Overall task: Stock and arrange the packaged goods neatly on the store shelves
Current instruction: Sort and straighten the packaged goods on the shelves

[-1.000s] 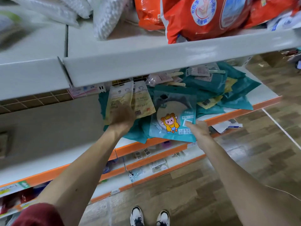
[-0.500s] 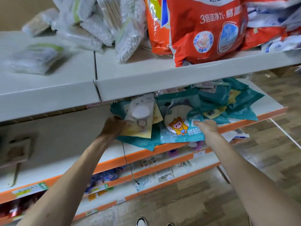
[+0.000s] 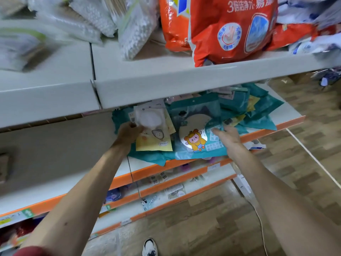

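Upper white shelf (image 3: pixel 166 84) carries large orange bags (image 3: pixel 230 30) right of centre and clear packs (image 3: pixel 132 32) of small white items to their left (those at far left are too blurred to identify). The shelf below (image 3: pixel 284 115), orange-edged, bears a loose, overlapping heap of teal packets (image 3: pixel 262 122), with a yellow packet (image 3: pixel 153 143) lying on top at the heap's left end. Two lower shelves (image 3: pixel 186 179), also orange-edged, hold small packaged goods, detail unclear.
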